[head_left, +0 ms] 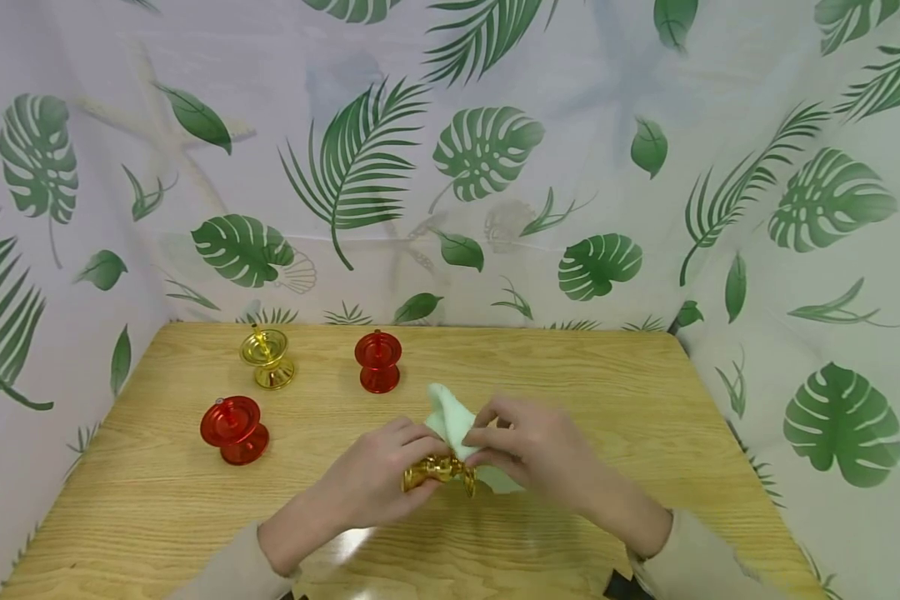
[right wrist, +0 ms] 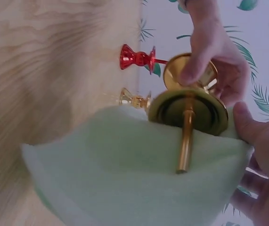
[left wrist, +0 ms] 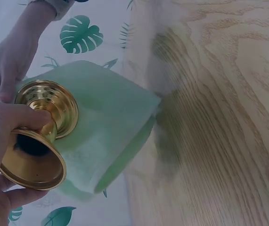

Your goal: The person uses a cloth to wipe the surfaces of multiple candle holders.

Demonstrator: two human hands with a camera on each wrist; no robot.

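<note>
A gold candle holder (head_left: 422, 473) with a flared foot, a dish and a central post lies sideways above the table in my left hand (head_left: 371, 475). My left thumb and fingers grip it round the stem and foot, as the left wrist view shows. My right hand (head_left: 543, 454) pinches a pale green cloth (head_left: 450, 414) beside the dish. Seen in the right wrist view, the cloth (right wrist: 125, 160) spreads behind the dish and the bare post (right wrist: 186, 146). The right fingertips are partly hidden by the cloth in that view.
On the left of the wooden table (head_left: 585, 375) stand a red candle holder (head_left: 243, 446) and, behind it, a gold one (head_left: 273, 375) with a pale tip on its post. Another red one (head_left: 379, 379) stands at the back. A leaf-patterned sheet (head_left: 540, 183) encloses the table's back and sides.
</note>
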